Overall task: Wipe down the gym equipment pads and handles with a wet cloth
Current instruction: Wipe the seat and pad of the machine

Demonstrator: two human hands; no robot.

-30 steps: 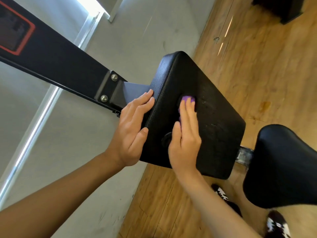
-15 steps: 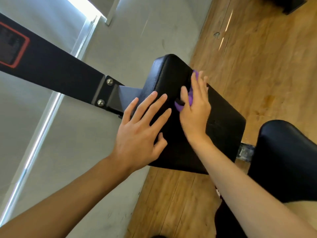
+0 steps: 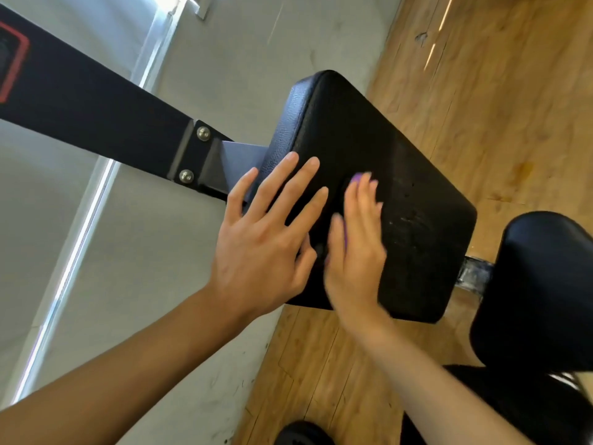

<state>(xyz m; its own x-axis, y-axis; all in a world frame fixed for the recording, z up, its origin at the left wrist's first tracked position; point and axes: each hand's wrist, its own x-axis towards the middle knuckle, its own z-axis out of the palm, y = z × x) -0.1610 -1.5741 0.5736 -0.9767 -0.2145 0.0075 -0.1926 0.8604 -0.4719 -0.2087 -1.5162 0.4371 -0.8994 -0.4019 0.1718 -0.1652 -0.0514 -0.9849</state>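
Observation:
A black padded cushion [image 3: 414,194] is bolted to a black steel arm [image 3: 96,114] of the gym machine. My left hand [image 3: 263,245] lies flat on the pad's left side with its fingers spread, holding nothing. Beside it, my right hand [image 3: 356,248] presses a purple cloth [image 3: 356,178] against the middle of the pad. Only slivers of the cloth show at the fingertips and beside the thumb. The right hand is blurred by motion.
A second black pad [image 3: 542,290] sits at the right, joined by a metal bracket [image 3: 475,277]. Behind the arm stands a grey wall [image 3: 244,59]. Wooden floor [image 3: 500,91] runs beneath, and my dark shoes [image 3: 305,433] show at the bottom.
My right hand has slid with the cloth from the pad's upper edge down toward its middle. The left hand has stayed flat on the pad's left side.

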